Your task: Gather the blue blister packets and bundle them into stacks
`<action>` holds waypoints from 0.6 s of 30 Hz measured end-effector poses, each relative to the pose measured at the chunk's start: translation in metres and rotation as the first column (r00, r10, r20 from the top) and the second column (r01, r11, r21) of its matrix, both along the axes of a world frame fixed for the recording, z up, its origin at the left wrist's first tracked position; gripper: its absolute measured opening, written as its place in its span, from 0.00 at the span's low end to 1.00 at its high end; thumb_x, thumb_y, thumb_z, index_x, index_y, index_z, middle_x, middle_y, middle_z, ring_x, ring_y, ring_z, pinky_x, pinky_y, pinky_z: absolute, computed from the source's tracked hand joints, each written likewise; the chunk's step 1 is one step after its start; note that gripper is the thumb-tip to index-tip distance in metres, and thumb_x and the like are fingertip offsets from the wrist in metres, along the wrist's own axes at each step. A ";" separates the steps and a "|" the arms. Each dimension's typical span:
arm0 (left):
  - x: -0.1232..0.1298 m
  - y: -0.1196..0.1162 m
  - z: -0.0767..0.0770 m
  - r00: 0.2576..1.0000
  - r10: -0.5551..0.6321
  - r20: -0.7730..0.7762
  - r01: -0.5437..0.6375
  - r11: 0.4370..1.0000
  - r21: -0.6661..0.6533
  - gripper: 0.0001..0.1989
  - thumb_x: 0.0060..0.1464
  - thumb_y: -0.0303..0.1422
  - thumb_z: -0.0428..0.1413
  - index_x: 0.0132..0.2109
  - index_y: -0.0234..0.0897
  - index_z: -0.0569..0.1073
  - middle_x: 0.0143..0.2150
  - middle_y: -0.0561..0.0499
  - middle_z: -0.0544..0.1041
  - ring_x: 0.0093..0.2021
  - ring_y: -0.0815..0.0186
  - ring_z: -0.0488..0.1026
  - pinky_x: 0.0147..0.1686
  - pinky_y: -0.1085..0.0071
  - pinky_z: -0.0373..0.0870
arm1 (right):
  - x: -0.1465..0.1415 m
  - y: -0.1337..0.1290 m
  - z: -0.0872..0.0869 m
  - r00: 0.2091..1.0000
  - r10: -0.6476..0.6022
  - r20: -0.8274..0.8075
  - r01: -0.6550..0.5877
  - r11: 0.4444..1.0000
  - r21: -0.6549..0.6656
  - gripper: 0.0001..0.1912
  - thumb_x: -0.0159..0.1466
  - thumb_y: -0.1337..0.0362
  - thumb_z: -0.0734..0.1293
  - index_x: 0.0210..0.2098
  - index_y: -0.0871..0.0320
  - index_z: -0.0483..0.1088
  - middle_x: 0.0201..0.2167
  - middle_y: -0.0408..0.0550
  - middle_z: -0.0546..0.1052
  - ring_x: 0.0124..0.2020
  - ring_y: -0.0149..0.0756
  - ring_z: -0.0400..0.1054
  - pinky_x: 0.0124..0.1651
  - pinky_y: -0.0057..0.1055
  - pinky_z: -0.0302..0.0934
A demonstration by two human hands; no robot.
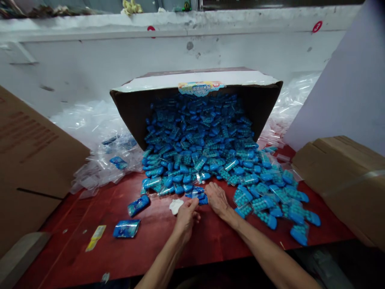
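Red table (162,251), blue packet (201,196) crosswise near hands (217,199).

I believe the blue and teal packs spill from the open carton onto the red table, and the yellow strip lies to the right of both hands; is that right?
Not quite: the head view shows the yellow strip to the left of the left hand and right hand. The blue and teal packs do spill from the open carton onto the red table.
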State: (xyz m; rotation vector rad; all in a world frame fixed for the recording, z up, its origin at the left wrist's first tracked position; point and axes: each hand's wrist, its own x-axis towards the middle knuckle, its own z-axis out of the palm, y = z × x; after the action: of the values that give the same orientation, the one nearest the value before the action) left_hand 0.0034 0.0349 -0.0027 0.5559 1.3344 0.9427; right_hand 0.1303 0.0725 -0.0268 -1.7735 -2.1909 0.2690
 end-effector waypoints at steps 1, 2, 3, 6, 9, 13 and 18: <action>0.001 0.003 0.001 1.000 0.007 -0.002 -0.007 1.000 -0.013 0.16 0.39 0.42 0.57 0.29 0.34 0.62 0.18 0.57 0.67 0.12 0.76 0.60 0.12 0.79 0.51 | 0.001 0.001 0.004 1.000 0.003 -0.003 -0.003 1.000 0.012 0.09 0.62 0.68 0.55 0.31 0.58 0.65 0.31 0.49 0.68 0.35 0.36 0.60 0.36 0.30 0.53; 0.003 0.007 0.003 1.000 0.010 -0.001 -0.010 0.999 -0.030 0.17 0.38 0.42 0.57 0.29 0.34 0.62 0.18 0.57 0.67 0.12 0.76 0.60 0.12 0.79 0.52 | 0.002 0.001 0.009 1.000 0.006 -0.004 -0.006 1.000 0.026 0.09 0.62 0.67 0.55 0.31 0.58 0.65 0.31 0.49 0.68 0.35 0.36 0.59 0.36 0.29 0.53; 0.004 0.010 0.005 1.000 0.006 0.008 -0.006 0.999 -0.049 0.17 0.38 0.42 0.58 0.30 0.34 0.63 0.18 0.57 0.67 0.12 0.76 0.61 0.13 0.78 0.52 | 0.003 0.000 0.015 1.000 0.016 -0.012 -0.015 0.999 0.045 0.09 0.62 0.67 0.54 0.31 0.58 0.65 0.32 0.48 0.67 0.36 0.35 0.59 0.37 0.29 0.53; 0.009 0.017 0.009 0.997 -0.007 0.071 0.010 0.999 -0.034 0.18 0.37 0.41 0.59 0.30 0.34 0.64 0.21 0.55 0.69 0.15 0.76 0.63 0.14 0.78 0.54 | 0.007 -0.004 0.034 0.986 0.097 -0.138 -0.082 0.990 0.112 0.09 0.62 0.67 0.55 0.31 0.57 0.65 0.32 0.48 0.67 0.36 0.34 0.59 0.39 0.29 0.53; 0.014 0.022 0.011 0.992 0.049 0.116 -0.053 0.998 0.037 0.17 0.35 0.38 0.60 0.29 0.34 0.63 0.21 0.55 0.69 0.17 0.76 0.64 0.15 0.79 0.54 | 0.008 -0.006 0.041 0.846 0.111 -0.521 -0.081 0.994 0.079 0.07 0.60 0.66 0.56 0.30 0.57 0.65 0.31 0.46 0.68 0.34 0.33 0.61 0.38 0.28 0.54; 0.020 0.026 0.011 0.987 0.046 0.154 -0.057 0.996 0.068 0.15 0.35 0.37 0.61 0.28 0.33 0.65 0.20 0.55 0.68 0.18 0.75 0.64 0.16 0.79 0.55 | 0.007 0.002 0.032 0.418 -0.208 -0.884 -0.119 0.953 -0.280 0.13 0.54 0.59 0.61 0.36 0.59 0.63 0.25 0.42 0.68 0.27 0.30 0.63 0.30 0.26 0.57; 0.022 0.031 0.008 0.998 0.018 0.063 -0.025 0.994 0.109 0.16 0.33 0.38 0.61 0.28 0.31 0.69 0.17 0.55 0.68 0.16 0.73 0.63 0.15 0.77 0.55 | 0.008 0.011 0.022 0.417 -0.275 -0.866 -0.135 0.924 -0.358 0.14 0.52 0.54 0.61 0.23 0.61 0.62 0.15 0.37 0.61 0.16 0.24 0.54 0.20 0.22 0.49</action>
State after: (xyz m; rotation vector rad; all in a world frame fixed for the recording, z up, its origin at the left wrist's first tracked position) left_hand 0.0255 0.0663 0.0049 0.5931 1.2407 1.0480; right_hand 0.1381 0.0831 -0.0048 -1.2983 -1.2484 1.3734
